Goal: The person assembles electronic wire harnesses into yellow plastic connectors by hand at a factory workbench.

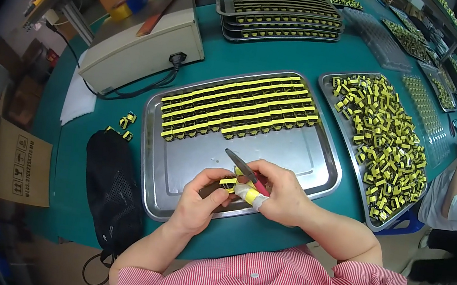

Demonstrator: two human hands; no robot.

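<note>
I have the left hand [197,202] over the near edge of the tray [177,185], thumb and forefinger closed on a small yellow-topped part [227,183]. The right hand [285,193] is just beside it, fingers curled around a red-handled tool [240,166]; its grey tip points away, up and to the left. How tightly either hand squeezes, I cannot tell. A white and yellow wrap [250,194] shows at the right fingers, next to the part.

Beyond the hands I see rows [239,106] of similar parts across the tray's far half, bare metal in front of them. To the right, a second tray [343,126] holds a loose heap [381,145] of them. On the left, a few strays [124,123] lie on the green table [72,168], near a black bag [110,184].
</note>
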